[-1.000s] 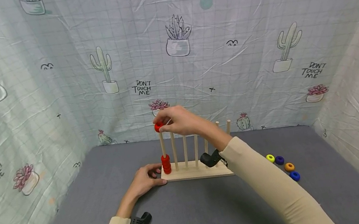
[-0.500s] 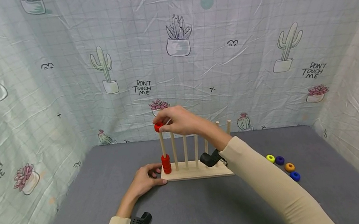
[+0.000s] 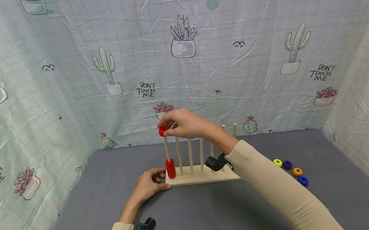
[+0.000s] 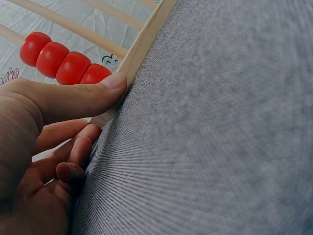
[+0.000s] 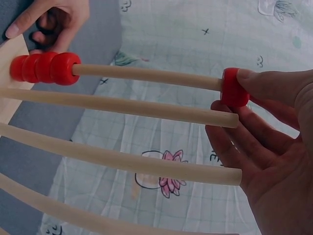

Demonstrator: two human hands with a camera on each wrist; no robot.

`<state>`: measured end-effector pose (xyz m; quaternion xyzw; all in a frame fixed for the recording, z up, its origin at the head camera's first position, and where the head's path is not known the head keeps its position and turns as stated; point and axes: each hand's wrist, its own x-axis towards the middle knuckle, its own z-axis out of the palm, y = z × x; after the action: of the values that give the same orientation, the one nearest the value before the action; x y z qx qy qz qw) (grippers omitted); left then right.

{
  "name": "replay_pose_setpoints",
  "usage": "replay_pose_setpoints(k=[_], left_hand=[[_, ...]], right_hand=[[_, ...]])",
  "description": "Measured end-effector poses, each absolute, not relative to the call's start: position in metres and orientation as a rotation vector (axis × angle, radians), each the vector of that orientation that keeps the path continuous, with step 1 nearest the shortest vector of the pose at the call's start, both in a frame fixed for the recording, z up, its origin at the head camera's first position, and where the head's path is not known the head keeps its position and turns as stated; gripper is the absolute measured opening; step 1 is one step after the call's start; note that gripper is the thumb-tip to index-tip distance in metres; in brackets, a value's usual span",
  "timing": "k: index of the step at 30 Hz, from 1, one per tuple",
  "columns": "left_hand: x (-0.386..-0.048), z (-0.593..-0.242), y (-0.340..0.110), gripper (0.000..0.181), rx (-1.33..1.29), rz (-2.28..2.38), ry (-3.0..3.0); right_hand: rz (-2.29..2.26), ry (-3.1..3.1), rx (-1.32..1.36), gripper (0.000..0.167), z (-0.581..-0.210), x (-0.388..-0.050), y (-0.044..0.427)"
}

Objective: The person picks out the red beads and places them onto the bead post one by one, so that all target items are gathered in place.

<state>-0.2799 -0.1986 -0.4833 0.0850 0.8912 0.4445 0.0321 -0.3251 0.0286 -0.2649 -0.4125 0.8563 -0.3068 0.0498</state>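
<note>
My right hand pinches a red bead between thumb and fingers at the top of the leftmost wooden peg. The peg's tip sits in or right against the bead's hole. Lower on that same peg, several red beads are stacked down at the wooden base. My left hand grips the left end of this base. In the left wrist view, the thumb lies on its front edge and the fingers bend around behind its end.
Several more upright pegs stand on the base, bare where they show. On the grey table, a yellow bead, a purple bead, an orange bead and a blue bead lie right of my forearm. A cactus-print curtain surrounds the table.
</note>
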Motion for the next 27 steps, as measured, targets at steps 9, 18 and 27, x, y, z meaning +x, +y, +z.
replay_pose_setpoints(k=[9,18,27], left_hand=[[-0.2802,-0.4831,-0.1992,0.066,0.266,1.373,2.741],[-0.2806,-0.4835,-0.1995,0.066,0.266,1.365,2.743],[-0.2825,-0.485,-0.2,0.066,0.286,1.363,2.745]], right_hand=[[-0.928,2.609,-1.266,0.028,-0.2669,-0.3268,0.0286],[-0.94,2.602,-1.255,0.028,-0.2679,-0.3258,0.0297],[-0.925,2.613,-1.267,0.029,-0.2676,-0.327,0.0295]])
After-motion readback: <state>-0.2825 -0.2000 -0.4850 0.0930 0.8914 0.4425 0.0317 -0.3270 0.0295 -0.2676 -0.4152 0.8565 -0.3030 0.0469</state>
